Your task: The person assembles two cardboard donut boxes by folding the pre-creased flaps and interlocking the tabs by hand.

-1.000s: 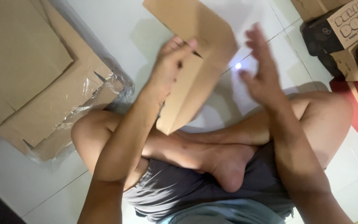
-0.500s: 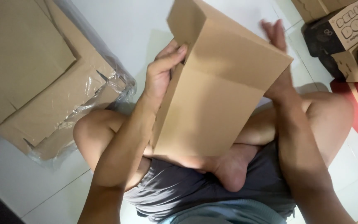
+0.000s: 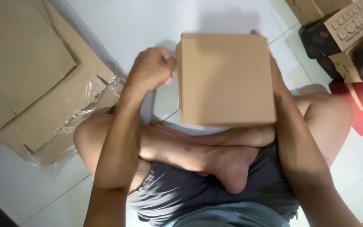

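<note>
Cardboard box (image 3: 225, 77), plain brown and squared up, sits above the person's crossed legs (image 3: 198, 151), over the white tiled floor (image 3: 118, 25). In the head view, the left hand (image 3: 150, 69) is curled narrow at the box's left edge, touching it. The right hand (image 3: 276, 80) presses flat along the right side, mostly hidden behind it. The step looks like squaring the folded box; next would call for closing flaps. Its inside is hidden. Flat cardboard sheets (image 3: 26, 71) in clear plastic lie left; printed cartons (image 3: 349, 29) stand far right.
</note>
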